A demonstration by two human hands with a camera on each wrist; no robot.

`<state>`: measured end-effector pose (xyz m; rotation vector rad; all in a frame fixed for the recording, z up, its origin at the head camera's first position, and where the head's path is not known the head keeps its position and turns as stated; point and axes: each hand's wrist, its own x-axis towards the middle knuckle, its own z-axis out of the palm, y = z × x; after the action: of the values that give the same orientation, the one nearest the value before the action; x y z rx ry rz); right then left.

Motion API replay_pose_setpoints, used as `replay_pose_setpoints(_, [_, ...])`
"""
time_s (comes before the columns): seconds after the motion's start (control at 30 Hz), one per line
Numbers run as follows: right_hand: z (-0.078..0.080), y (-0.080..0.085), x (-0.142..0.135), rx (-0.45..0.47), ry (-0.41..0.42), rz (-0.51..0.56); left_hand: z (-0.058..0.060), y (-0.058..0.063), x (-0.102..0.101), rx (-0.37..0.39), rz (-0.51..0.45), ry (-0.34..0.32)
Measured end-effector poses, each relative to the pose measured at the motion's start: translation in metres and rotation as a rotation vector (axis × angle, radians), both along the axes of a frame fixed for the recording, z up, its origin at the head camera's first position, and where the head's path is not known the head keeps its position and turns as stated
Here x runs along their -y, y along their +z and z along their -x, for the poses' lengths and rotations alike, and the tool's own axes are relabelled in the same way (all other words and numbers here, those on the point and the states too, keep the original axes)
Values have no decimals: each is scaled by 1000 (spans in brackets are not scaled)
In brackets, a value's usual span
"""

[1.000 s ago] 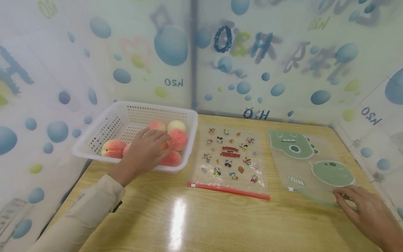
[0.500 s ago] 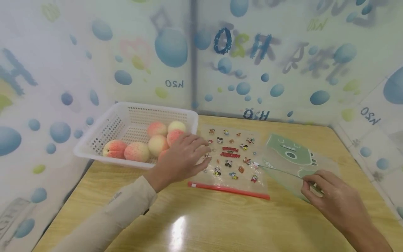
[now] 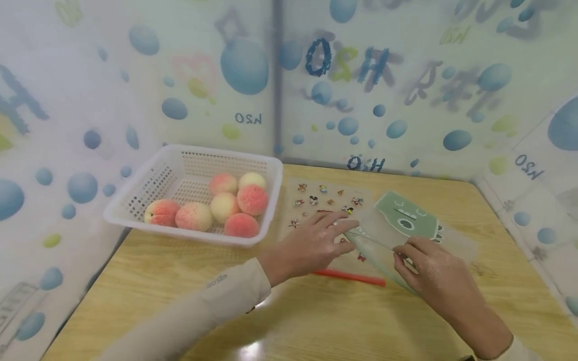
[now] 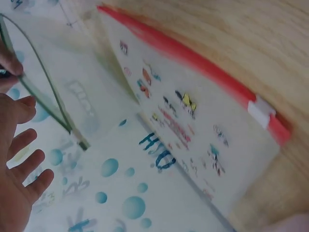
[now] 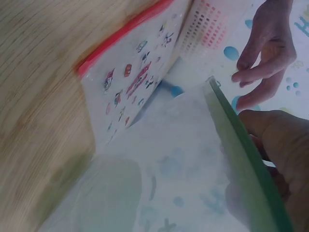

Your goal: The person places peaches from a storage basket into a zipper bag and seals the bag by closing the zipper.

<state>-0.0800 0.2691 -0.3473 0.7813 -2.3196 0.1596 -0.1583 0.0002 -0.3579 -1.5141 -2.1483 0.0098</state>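
My right hand (image 3: 438,271) pinches the mouth edge of a clear zip bag (image 3: 406,218) printed with a green dinosaur, lifting that edge off the table. In the left wrist view the green-trimmed mouth (image 4: 48,94) of this bag stands apart as a loop. My left hand (image 3: 311,245) reaches toward the bag's slider end, its fingers spread and holding nothing; the left wrist view shows a gap between fingertips and bag. Beneath the left hand lies a second clear bag (image 3: 311,193) with small cartoon prints and a red zip strip (image 3: 354,277), partly hidden.
At the left, a white perforated basket (image 3: 113,213) holds several peaches (image 3: 194,216) in red and pale yellow. The wooden table (image 3: 343,326) extends in front of the bags. Bubble-printed walls (image 3: 352,85) enclose its back and sides.
My left hand has left the peaches in the basket and moved right, over the cartoon bag. The right hand has drawn the dinosaur bag leftward, its edge raised.
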Motion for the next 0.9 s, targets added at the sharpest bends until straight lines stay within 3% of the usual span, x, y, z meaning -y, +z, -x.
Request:
replay_pose_setpoints(0.2, [1,0,9,30,14,-3,0,-8,-12,35,23,55])
replay_pose_setpoints(0.73, [2,0,18,-57,48,-73,13,-18,-22,92,-47,106])
replay_pose_setpoints(0.9, [1,2,19,-71,55,-100,12,-24,-23,101,7,125])
